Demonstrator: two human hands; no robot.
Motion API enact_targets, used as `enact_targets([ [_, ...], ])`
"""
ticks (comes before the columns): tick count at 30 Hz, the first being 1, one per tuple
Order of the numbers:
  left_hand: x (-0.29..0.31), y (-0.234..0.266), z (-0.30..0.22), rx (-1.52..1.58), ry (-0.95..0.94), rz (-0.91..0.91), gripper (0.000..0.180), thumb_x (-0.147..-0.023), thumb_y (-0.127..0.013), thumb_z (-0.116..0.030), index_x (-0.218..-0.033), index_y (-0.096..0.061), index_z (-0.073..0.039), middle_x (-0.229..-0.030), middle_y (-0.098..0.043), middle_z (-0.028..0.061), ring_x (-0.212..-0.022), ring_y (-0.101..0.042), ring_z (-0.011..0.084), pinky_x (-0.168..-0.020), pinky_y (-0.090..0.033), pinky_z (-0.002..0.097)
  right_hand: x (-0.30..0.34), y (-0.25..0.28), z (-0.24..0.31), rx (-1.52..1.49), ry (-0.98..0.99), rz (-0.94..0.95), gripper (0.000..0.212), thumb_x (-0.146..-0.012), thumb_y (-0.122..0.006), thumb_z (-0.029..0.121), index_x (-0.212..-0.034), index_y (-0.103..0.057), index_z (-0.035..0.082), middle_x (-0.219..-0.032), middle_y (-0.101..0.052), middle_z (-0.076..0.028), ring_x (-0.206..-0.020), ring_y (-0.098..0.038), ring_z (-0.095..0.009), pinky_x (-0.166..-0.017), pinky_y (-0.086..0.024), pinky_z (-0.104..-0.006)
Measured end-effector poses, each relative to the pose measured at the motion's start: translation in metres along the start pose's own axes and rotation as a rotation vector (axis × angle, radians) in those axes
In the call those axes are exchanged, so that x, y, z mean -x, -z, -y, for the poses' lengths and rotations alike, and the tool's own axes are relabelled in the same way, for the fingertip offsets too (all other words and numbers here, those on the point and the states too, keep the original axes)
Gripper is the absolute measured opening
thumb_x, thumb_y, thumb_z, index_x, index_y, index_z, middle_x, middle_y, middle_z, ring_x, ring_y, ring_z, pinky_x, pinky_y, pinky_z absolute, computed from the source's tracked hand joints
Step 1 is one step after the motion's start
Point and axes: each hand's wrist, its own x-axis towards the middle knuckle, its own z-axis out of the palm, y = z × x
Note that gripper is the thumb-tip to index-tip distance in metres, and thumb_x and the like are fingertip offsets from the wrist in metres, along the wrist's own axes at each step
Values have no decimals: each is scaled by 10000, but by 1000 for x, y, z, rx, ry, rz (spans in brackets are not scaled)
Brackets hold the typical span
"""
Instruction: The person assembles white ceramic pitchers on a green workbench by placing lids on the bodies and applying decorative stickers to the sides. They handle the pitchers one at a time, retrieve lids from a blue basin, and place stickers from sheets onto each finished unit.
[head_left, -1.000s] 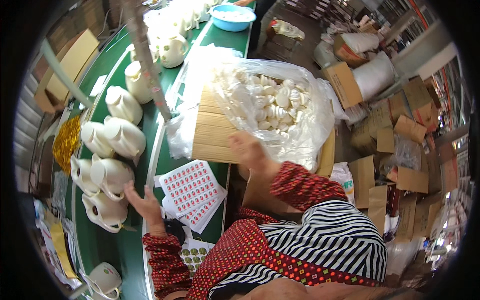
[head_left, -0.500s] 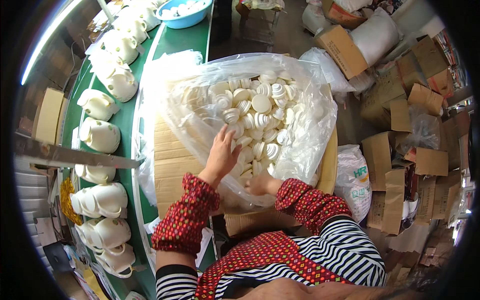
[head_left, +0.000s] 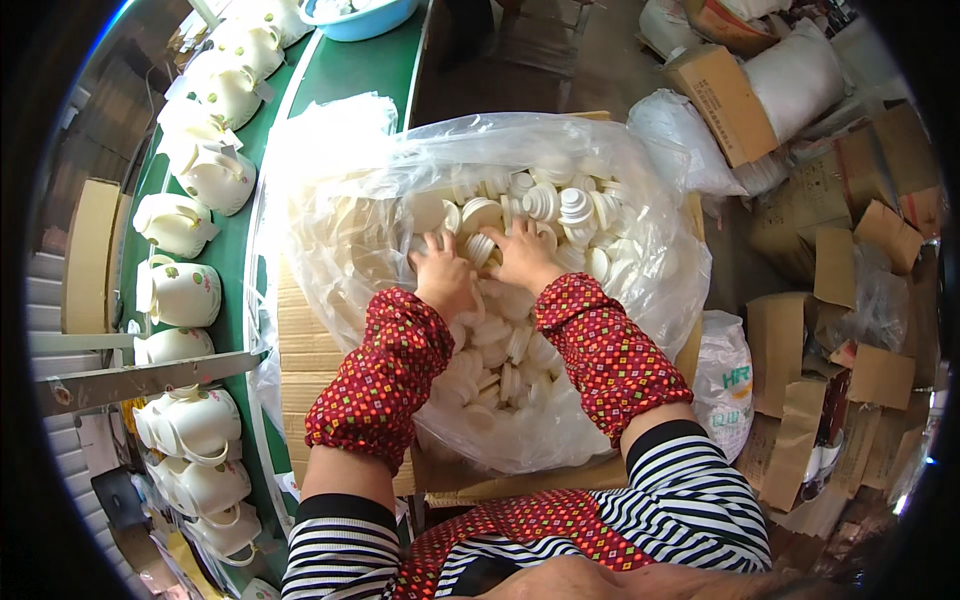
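A large clear plastic bag lines a cardboard box and is full of round cream-white stepped lids. Both arms reach forward into it. My left hand lies on the lids left of the middle, fingers parted and pointing away from me. Beside it, my right hand rests on the pile with its fingers spread. The two hands nearly meet over a few lids. Some fingertips sink between the lids, and what they touch there is partly hidden.
Left of the box runs a green conveyor belt lined with white mugs. A metal bar crosses near it. A blue basin stands at the far end. On the right are cardboard cartons and white sacks.
My right hand has moved from the bag's near edge up onto the lids beside my left hand. The near side of the bag lies lower, showing more lids.
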Motion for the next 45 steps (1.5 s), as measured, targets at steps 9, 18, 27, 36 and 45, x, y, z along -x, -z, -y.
enact_targets([
  [9,13,-27,-3,-153,-141,60,587,-734,-758,-332,-1234,-762,-24,-1470,-547,255,-1450,-350,525,-1167,-238,738,-38,23,10,67,262,69,710,-764,-834,580,-1288,-656,135,-912,-764,-161,-883,-751,-361,-795,-600,-473],
  [18,90,-43,12,1075,-212,-372,660,-630,-909,-409,-1179,-780,-68,-1465,-454,319,-1309,-519,442,-1127,-441,454,-26,2,30,-51,417,275,386,-846,-768,222,-1177,-670,49,-1032,-727,-277,-977,-707,-449,-852,-550,-551],
  [27,306,-102,34,2555,-637,-100,860,-772,-917,-331,-1453,-541,35,-1334,-660,102,-1170,-645,202,-1057,-496,362,34,7,26,-941,126,88,499,-994,-743,389,-1249,-644,-29,-1135,-729,-122,-964,-702,-226,-829,-546,-368],
  [36,581,-283,17,2838,-608,-206,678,-806,-800,-178,-1403,-546,19,-1285,-654,150,-1166,-653,259,-1074,-500,425,222,65,225,-1102,238,665,526,-1029,-682,438,-1269,-608,-24,-994,-737,-141,-802,-725,-206,-677,-577,-335],
  [45,746,-355,32,2521,-291,-648,684,-768,-883,-482,-1202,-669,1,-1319,-617,154,-1105,-615,195,-934,-513,321,315,31,630,-853,625,1058,541,-1013,-677,514,-1097,-725,-18,-924,-729,-71,-761,-672,-138,-680,-543,-303],
])
